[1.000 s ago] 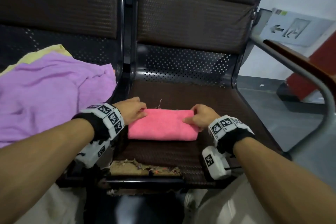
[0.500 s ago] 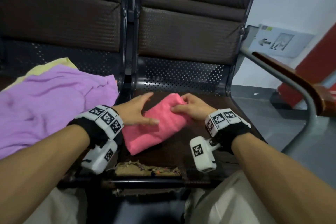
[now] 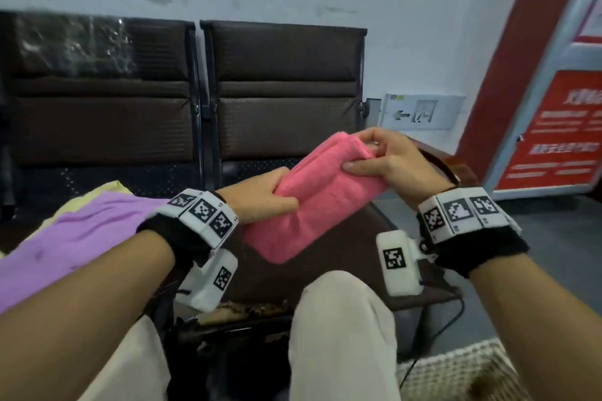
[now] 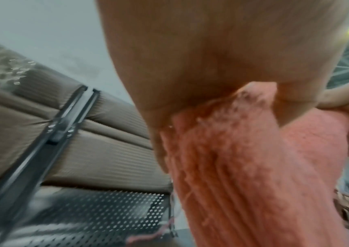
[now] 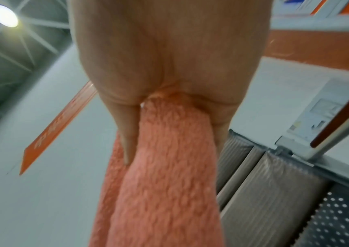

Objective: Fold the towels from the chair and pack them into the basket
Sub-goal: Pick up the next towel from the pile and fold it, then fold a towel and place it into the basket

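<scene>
A folded pink towel (image 3: 321, 195) hangs in the air above the right chair seat, tilted with its far end up. My left hand (image 3: 270, 202) grips its near left side, thumb on top. My right hand (image 3: 384, 159) pinches its far right end. Both wrist views show the pink towel (image 4: 243, 167) (image 5: 165, 167) clamped between palm and fingers. A purple towel (image 3: 75, 238) lies spread on the left seat over a yellow towel (image 3: 94, 195). The basket (image 3: 456, 371), pale and woven, shows at the lower right edge on the floor.
Two dark brown chairs (image 3: 286, 91) stand against a pale wall. A wooden armrest (image 3: 456, 166) runs behind my right hand. A red sign board (image 3: 553, 130) stands at the right. My legs in light trousers (image 3: 342, 335) are in front of the seat.
Both hands lifted the folded pink towel off the seat and turned it, raising it toward the right. My view has tilted up and the basket has come into sight.
</scene>
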### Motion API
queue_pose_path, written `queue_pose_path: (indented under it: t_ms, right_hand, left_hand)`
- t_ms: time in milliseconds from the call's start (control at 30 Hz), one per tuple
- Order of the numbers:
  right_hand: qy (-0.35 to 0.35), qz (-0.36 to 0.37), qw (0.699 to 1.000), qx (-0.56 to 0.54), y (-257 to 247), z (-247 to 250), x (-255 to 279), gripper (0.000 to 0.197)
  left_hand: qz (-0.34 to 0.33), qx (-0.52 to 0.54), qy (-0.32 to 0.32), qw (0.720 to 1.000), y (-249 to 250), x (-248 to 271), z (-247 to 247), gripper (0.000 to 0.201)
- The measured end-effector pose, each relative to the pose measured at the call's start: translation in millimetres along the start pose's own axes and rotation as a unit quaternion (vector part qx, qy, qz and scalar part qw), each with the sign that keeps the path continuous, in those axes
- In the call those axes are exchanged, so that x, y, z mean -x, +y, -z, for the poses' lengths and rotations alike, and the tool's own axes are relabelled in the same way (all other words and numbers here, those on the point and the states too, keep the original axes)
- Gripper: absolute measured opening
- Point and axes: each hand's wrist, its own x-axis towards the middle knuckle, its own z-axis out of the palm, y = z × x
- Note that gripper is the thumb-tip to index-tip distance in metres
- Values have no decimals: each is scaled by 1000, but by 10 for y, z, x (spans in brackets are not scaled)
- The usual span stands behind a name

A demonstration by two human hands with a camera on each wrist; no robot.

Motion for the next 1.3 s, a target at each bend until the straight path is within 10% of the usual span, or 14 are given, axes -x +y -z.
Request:
queue_pose_path:
  t_ms: [233, 400, 700, 867, 1033, 1300]
  right_hand:
    - [204, -64, 976, -53, 616, 908, 1090, 32]
    - [291, -137, 945, -60, 1309, 1425, 2049, 34]
    - [264, -282, 922, -14, 2375, 1522, 3457, 28]
    - [232, -326, 914, 68, 2963, 1392, 3598, 32]
    - [177, -403, 889, 126, 3561, 1189, 3523, 36]
    - [104, -501, 824, 243, 3930, 1067, 3231, 36]
  left_hand:
    - [-71, -204, -55, 975, 951, -351, -774, 11]
    - [-106, -224, -163, 955, 1298, -598, -1842, 23]
    - [-104, -198, -332, 916, 978, -548, -3811, 33]
    - [-66, -211, -405, 887, 550, -418, -4455, 12]
    - [-17, -242, -473, 847, 261, -390, -4723, 33]
    - [39, -172, -389, 904, 164, -503, -4518, 34]
